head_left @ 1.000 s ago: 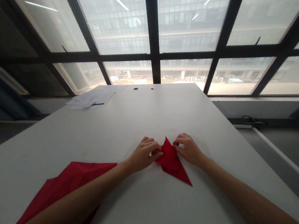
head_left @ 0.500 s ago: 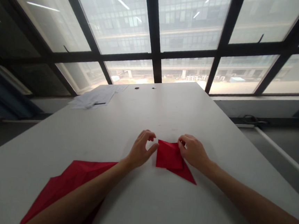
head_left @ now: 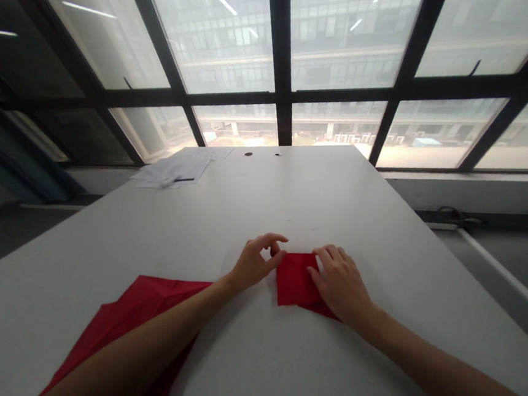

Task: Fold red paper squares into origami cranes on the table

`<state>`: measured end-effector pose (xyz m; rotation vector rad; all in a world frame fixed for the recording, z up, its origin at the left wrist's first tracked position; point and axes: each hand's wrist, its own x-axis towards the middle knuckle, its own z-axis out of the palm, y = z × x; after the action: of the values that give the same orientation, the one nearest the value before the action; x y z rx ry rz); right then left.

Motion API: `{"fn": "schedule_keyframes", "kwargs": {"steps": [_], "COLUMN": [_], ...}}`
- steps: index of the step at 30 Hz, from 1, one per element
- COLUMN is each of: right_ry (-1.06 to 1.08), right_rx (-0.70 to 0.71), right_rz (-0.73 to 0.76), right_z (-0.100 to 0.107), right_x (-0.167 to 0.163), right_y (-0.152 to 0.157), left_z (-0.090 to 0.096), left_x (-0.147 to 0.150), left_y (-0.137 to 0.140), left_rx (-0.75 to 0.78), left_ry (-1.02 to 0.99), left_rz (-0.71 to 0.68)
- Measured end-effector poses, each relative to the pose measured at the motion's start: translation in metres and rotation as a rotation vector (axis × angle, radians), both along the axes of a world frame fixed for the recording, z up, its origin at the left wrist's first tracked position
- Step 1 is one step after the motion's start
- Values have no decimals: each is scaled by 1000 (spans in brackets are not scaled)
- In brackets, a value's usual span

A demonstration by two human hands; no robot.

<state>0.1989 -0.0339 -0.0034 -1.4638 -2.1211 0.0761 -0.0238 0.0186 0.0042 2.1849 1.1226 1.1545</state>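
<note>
On the white table point(head_left: 232, 349), a big red paper point(head_left: 129, 306) is partly hidden by the left arm point(head_left: 163, 340). Farther up, a small folded red paper point(head_left: 294, 281) is kept between two hands. Its pointy top, seen a second ago, is gone, so it seems to be folded flatter. Its right side is covered by the right hand point(head_left: 337, 284), thumb spread from fingers. Its top left corner is met, or nearly, by the thumb of the left hand point(head_left: 256, 262), whose fingers are loosely curled. Beyond, loose white sheets point(head_left: 169, 168) are seen by the windows point(head_left: 231, 47).

The small red paper point(head_left: 291, 282) lies folded squarish on the table point(head_left: 240, 362), one layer jutting out.
</note>
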Motion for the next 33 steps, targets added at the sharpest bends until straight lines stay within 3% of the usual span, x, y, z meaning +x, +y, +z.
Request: {"fn": "schedule_keyframes", "kwargs": {"steps": [4,6,11,15,20,24,33], "right_ry": [-23,-45,-21,32,94,105,72], "right_rx": [3,-14,-58,-67,-69,-80,-86], "right_rz": [7,33,90,122,126,114,59], "right_z": [-1,-4,-13,-18,-22,-21,-16], "right_x": [-3,-4,2,7,9,8,7], "right_y": [-4,-4,6,17,22,23,24], "left_z": [-1,-2,-9,-12,-10,-5,4], "left_x": [2,2,-1,0,0,1,-1], "left_y": [5,8,9,7,9,9,4], "left_rx": [43,14,-150,-149,-73,-139,-210], "left_ry": [-105,-173,-337,-399,-199,-30,33], "left_rz": [211,253,38,-84,-23,-109,-373]}}
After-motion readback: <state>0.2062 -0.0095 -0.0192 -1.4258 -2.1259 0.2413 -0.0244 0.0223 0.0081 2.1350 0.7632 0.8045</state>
